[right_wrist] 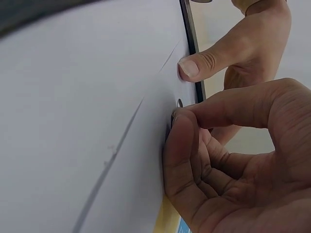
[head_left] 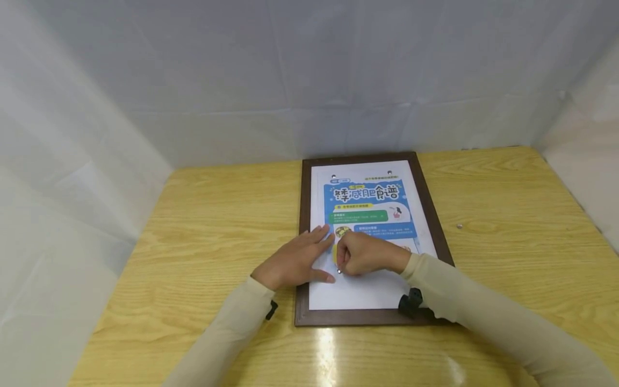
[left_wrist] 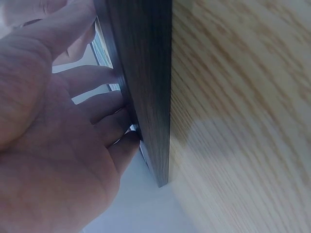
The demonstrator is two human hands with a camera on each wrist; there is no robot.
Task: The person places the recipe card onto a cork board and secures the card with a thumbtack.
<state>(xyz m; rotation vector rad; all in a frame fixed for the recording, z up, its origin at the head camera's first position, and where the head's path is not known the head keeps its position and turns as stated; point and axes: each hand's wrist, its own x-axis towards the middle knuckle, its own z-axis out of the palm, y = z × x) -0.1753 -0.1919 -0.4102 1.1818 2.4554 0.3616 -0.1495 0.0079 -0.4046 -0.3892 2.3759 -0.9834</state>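
Observation:
A printed blue-and-white poster sheet (head_left: 369, 194) lies on a white board with a dark brown frame (head_left: 303, 215). My left hand (head_left: 296, 260) rests spread across the board's left edge, fingers on the sheet and thumb on the white surface. My right hand (head_left: 365, 253) is curled over the sheet's lower left part. Its thumb and forefinger pinch a small silver thumbtack (right_wrist: 180, 103) against the white surface, right beside the left thumb. Two more tacks show at the top, a left tack (head_left: 333, 176) and a right tack (head_left: 389, 172).
A loose tack (head_left: 460, 226) lies on the wooden table (head_left: 217, 231) to the right of the board. White sheeting (head_left: 232, 80) hangs behind the table and along both sides. Both forearms reach in from the near edge, the right one crossing the frame's lower right corner.

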